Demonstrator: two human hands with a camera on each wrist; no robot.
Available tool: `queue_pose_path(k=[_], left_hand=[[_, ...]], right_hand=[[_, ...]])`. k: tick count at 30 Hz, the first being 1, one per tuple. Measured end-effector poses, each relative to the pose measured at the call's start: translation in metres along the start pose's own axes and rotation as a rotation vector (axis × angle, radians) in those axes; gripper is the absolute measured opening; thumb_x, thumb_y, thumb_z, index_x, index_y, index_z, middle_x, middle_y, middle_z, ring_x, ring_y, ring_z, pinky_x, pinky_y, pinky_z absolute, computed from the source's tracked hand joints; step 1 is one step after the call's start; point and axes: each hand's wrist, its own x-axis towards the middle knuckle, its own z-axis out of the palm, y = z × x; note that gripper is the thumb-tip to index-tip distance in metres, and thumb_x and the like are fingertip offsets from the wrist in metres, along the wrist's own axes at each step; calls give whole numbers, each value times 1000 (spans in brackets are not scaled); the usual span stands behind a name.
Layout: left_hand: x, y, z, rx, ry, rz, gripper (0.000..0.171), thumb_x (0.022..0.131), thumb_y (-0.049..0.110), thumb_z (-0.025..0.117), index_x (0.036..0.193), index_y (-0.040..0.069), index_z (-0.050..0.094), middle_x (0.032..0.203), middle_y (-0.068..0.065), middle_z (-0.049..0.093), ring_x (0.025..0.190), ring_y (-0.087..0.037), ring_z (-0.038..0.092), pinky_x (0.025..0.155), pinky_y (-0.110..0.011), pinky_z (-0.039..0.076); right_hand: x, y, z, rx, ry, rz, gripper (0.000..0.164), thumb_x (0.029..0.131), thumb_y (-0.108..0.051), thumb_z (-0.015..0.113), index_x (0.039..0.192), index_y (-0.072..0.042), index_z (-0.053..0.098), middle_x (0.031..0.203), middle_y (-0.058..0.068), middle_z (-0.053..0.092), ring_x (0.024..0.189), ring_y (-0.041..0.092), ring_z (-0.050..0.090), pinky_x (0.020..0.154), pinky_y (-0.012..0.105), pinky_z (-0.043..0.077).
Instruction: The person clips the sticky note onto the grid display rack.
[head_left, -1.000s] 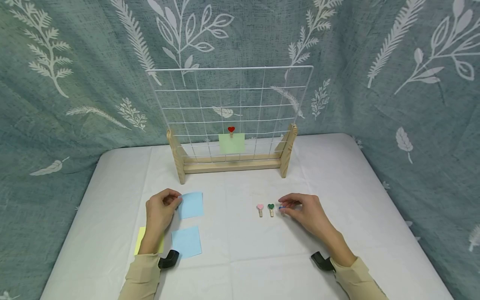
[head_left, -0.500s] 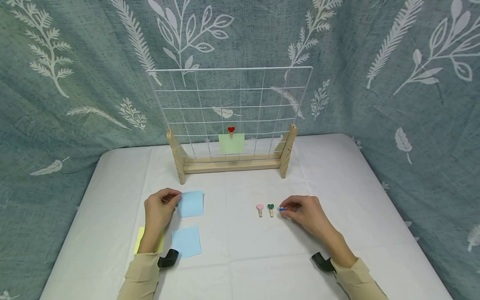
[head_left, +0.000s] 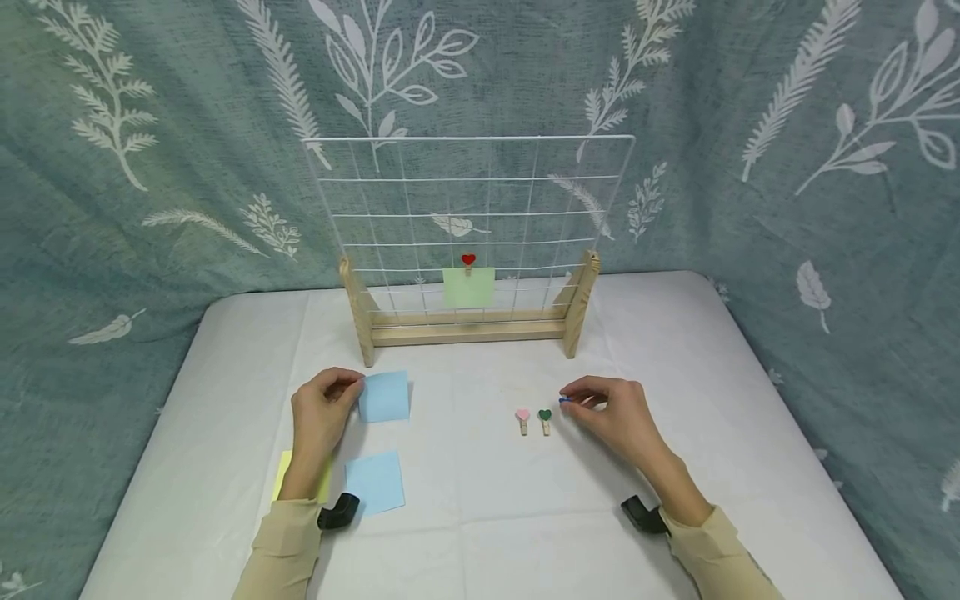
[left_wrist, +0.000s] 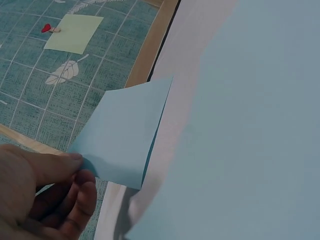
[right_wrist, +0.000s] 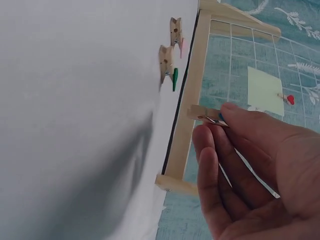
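My left hand [head_left: 321,421] pinches a blue sticky note [head_left: 386,397] by its left edge. In the left wrist view the note [left_wrist: 127,131] is held up at a slant, with a second layer showing along its right edge. Between thumb and fingertips, my right hand [head_left: 617,417] grips a small wooden clothespin [right_wrist: 204,113] with a blue decoration, mostly covered by the thumb. Left of that hand lie two more mini clothespins, one with a pink heart [head_left: 522,415] and one with a green heart [head_left: 545,415].
Another blue note [head_left: 375,483] lies on the white tablecloth [head_left: 487,550], near a yellow note [head_left: 282,468] partly under the left forearm. Behind stands a white wire grid [head_left: 480,213] in a wooden base [head_left: 468,333]. A red-heart clothespin [head_left: 468,260] holds a green note [head_left: 468,289] on it.
Both hands have risen slightly toward the grid, the left with the blue note, the right with the blue clothespin. The pink and green clothespins stay in place.
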Motion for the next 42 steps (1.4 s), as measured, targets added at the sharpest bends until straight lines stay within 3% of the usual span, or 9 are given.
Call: queue_pose_path(k=[8,18,32,42], left_hand=[[8,4,1,-81,41,81,6,85,10,77,90,14,76,87,3,73,70,-12,61,64,-13,45],[17,11,3,-85,52,137,7,85,8,77,90,13,77,87,0,73,69,-12,63,64,-13,47],[30,26,1,-115,57,174,5,86,11,77,91,10,76,88,-2,72,72,-13,63,67,-13,48],[48,41,9,-154,65,190,8,86,11,77,92,7,76,89,-4,72,72,-13,61,65,-13,47]], right_hand=[[17,-13,2,53,54,-73,17,80,-16,83,96,-18,77,84,-10,74,72,8,70,65,37,59],[26,-25,8,96,56,-135,17,81,-14,82,97,-17,77,85,-8,75,70,10,70,63,34,58],[33,-34,18,110,34,-159,15,83,-19,81,98,-16,78,87,-10,76,73,6,71,62,27,55],[49,-50,23,151,70,-243,15,82,-17,81,97,-17,78,88,-9,76,74,6,70,60,21,52]])
